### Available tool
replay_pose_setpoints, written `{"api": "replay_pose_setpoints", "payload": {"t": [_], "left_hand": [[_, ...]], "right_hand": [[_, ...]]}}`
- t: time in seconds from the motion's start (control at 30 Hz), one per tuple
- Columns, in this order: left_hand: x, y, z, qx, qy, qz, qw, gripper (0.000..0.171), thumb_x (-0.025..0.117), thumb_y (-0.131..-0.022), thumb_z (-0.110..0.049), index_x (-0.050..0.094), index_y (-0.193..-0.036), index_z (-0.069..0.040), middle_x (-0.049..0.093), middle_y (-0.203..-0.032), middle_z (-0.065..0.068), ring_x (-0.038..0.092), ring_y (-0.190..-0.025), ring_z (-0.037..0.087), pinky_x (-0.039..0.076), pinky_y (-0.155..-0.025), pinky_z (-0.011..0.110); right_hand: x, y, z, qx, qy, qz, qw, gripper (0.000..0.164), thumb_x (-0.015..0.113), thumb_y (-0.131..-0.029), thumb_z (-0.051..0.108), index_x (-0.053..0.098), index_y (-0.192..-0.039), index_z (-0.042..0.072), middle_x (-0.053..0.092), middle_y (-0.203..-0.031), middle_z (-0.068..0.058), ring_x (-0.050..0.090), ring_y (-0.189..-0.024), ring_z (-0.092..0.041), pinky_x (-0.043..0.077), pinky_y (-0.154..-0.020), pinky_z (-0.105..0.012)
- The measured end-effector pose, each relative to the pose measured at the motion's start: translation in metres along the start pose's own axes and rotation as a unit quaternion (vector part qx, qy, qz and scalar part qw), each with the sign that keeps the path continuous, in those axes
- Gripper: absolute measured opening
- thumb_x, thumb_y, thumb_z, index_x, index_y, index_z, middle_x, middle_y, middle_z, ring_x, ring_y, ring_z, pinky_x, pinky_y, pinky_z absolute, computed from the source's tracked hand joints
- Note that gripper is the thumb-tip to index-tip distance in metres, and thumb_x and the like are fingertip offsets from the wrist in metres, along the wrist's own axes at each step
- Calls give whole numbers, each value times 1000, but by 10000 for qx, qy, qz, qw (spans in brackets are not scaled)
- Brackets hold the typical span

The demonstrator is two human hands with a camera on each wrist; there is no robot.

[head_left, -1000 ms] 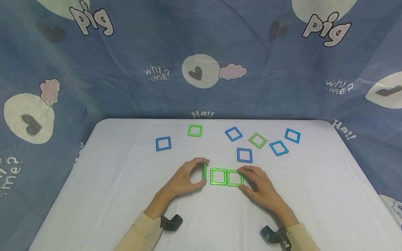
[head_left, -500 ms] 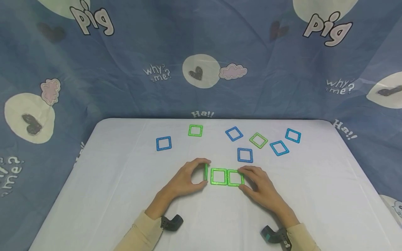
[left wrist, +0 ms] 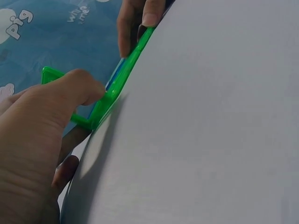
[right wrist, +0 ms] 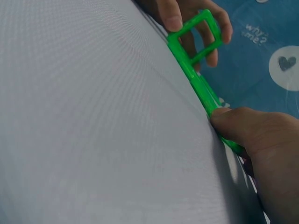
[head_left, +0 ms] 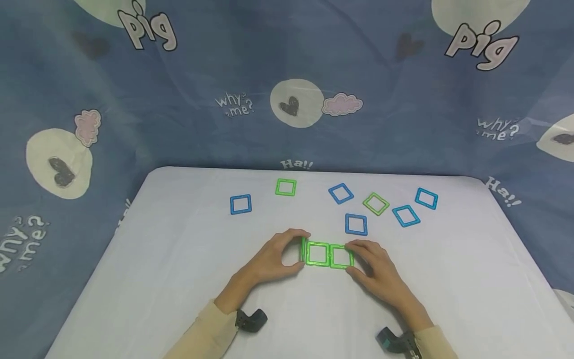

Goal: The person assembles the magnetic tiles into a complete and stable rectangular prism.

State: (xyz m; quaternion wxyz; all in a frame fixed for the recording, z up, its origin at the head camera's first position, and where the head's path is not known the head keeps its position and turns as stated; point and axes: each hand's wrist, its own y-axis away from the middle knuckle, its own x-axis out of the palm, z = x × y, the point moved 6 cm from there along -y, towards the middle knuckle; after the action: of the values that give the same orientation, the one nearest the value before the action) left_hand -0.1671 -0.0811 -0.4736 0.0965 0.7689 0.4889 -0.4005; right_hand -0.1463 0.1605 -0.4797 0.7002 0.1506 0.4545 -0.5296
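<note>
My left hand (head_left: 273, 257) pinches a green square magnetic tile (head_left: 303, 251) by its far and near edges, thumb on the near side. That tile stands on edge, as the right wrist view shows its open frame (right wrist: 214, 29) upright. It meets the left edge of a flat green tile (head_left: 318, 244). A second flat green tile (head_left: 341, 246) joins that one on the right, the two edge to edge. My right hand (head_left: 376, 267) grips this right-hand tile at its outer corners, fingers on the far side and thumb on the near side.
Beyond the hands lie several loose tiles: blue ones (head_left: 231, 205) at the left, (head_left: 356, 233) nearer the middle, and green ones such as the tile (head_left: 286, 194) at the back. The white table (head_left: 179, 224) ends at a blue printed cloth (head_left: 202, 139).
My left hand has moved right with the upright tile, closing the gap to the flat pair. The right hand keeps its grip. The head view has shifted slightly.
</note>
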Motion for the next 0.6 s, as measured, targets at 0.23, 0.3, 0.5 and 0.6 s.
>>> {"api": "replay_pose_setpoints", "payload": {"t": [0.23,0.3,0.5,0.6], "left_hand": [[2,-1,-3,-59,30,46,10000,63,75,-77,-24,45,-133,-30,50,-134,-16,47,-127,8,41,-106,35],[2,0,-3,-80,24,74,9999,64,75,-77,-25,45,-133,-30,50,-134,-16,47,-126,8,42,-106,36],[4,1,-4,-89,-187,156,9997,66,77,-77,-27,43,-134,-31,50,-135,-14,48,-127,9,42,-106,35],[4,-1,-3,-78,-277,152,9995,68,77,-77,-27,41,-135,-32,49,-136,-14,47,-128,9,41,-107,34]], "right_hand": [[-1,1,0,91,-72,33,9999,50,72,-83,31,56,-130,22,52,-133,5,44,-127,-18,36,-106,-42],[-1,2,1,137,-105,51,9998,50,72,-83,32,56,-130,22,52,-133,5,44,-127,-18,36,-106,-43],[1,3,0,147,-12,77,9999,50,71,-83,32,55,-130,23,51,-133,6,44,-127,-18,36,-106,-41],[0,1,1,82,14,35,10000,51,72,-83,31,55,-130,22,51,-133,6,44,-127,-17,35,-106,-40]]}}
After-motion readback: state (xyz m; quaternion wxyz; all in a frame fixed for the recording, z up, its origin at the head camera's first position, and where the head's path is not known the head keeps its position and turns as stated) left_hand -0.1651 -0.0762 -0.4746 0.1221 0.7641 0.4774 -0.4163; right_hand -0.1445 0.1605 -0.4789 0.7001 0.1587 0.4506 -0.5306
